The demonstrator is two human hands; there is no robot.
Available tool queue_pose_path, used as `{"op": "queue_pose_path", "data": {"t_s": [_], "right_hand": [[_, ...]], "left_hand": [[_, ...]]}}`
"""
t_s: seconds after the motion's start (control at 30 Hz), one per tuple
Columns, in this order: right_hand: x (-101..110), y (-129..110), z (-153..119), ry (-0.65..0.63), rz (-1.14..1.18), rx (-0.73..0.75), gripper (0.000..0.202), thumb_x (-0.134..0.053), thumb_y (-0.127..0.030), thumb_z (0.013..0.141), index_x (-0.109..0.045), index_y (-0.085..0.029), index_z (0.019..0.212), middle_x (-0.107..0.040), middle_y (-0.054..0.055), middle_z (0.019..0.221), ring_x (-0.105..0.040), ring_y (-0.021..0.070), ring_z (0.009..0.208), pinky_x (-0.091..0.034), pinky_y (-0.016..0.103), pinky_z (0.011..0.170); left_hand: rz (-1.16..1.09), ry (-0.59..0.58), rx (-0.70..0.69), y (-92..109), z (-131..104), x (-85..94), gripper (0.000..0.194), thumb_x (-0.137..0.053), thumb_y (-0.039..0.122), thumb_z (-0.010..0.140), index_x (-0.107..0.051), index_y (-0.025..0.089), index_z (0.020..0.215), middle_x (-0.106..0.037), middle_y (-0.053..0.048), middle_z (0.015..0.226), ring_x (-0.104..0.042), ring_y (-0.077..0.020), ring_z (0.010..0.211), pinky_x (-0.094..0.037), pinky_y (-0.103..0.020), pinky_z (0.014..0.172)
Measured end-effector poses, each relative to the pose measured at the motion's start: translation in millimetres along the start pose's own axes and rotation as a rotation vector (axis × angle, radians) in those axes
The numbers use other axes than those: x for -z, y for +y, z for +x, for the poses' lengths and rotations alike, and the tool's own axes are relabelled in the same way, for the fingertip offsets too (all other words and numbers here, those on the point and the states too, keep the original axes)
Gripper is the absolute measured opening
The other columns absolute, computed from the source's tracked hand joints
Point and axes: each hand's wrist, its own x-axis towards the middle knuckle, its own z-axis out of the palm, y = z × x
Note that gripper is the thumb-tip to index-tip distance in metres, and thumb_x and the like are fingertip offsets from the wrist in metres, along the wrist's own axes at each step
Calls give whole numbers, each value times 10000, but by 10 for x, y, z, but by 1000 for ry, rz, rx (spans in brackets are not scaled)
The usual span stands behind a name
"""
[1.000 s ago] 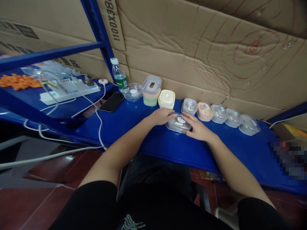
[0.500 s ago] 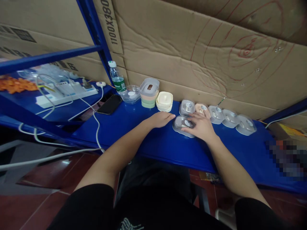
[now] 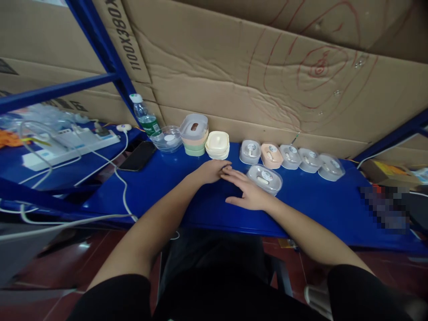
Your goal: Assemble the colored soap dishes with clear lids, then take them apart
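Clear-lidded container is positioned just right of right hand, fingers released; left hand's grip cannot be determined.

The shelf is blue, the front box grey, the small stack cream, the sleeves black, the cardboard brown, ringed in red.

The right hand, thumb spread, extends across to the left hand.
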Motion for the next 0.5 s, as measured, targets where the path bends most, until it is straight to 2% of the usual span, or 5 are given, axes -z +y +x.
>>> {"op": "queue_pose_path", "data": {"t_s": [0.1,0.17,0.33,0.4,0.5], "right_hand": [[-87,148,-1,57,91,-233,1026,-777,-604,875,-271,-291,1711,-281,126,1773,-181,365,1659,-262,618,1318],[-136,244,-11,169,94,-398,1046,-788,-636,844,-290,-297,1699,-314,138,1757,-223,392,1645,-252,648,1310],[-190,479,-10,622,43,-641,765,-686,-621,896,-488,-270,1547,-583,158,1547,-498,390,1471,-358,674,1225],[-129,615,3,785,86,-636,642,-615,-588,928,-552,-233,1460,-650,162,1446,-577,355,1375,-450,612,1163],[62,853,6,980,139,-581,421,-572,-535,918,-679,-216,1171,-746,134,1176,-676,316,1165,-529,540,1066]], "left_hand": [[-1,18,9,16,-21,19,407,-425,358,1061,-690,182,1315,-753,-129,1317,-723,-257,1195,-548,-405,1044],[17,12,48,39,-28,29,465,-415,432,1069,-674,178,1360,-730,-136,1374,-701,-274,1253,-523,-427,1090],[59,-31,121,87,-23,58,547,-453,501,1044,-649,154,1418,-678,-159,1460,-639,-309,1365,-468,-447,1165],[61,-43,130,99,-23,75,557,-458,512,1038,-646,158,1426,-679,-156,1461,-641,-304,1365,-468,-436,1164],[55,-49,141,112,-31,97,570,-468,530,1029,-642,168,1434,-671,-147,1475,-639,-303,1369,-469,-428,1162]]}}
